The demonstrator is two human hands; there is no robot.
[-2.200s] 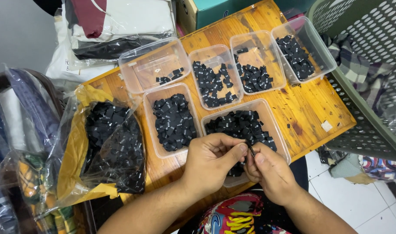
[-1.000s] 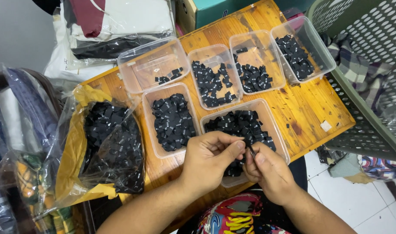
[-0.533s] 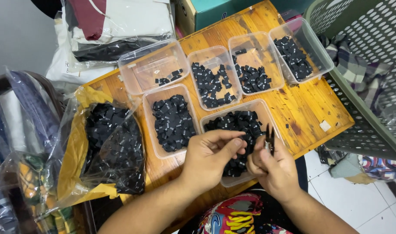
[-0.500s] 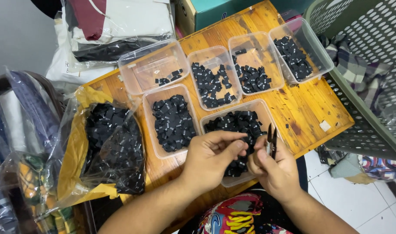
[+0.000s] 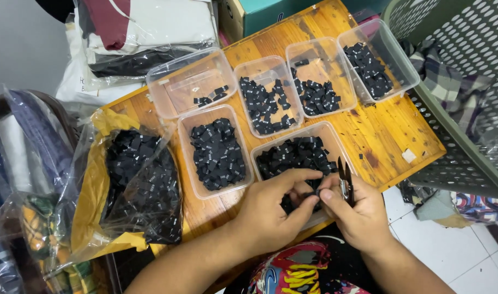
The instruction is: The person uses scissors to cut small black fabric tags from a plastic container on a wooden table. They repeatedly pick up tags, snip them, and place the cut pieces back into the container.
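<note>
The table is orange-brown wood with darker grain lines. On it the plastic containers are clear and colourless, and the small fabric labels inside them are black with tiny white marks. The thread snips are black. The plastic bag at one side is transparent, with a yellow sheet under more black labels. The basket is grey-green with a pattern of round holes, and a checked cloth in grey and white lies in it. The box is teal. The floor tiles are white.
</note>
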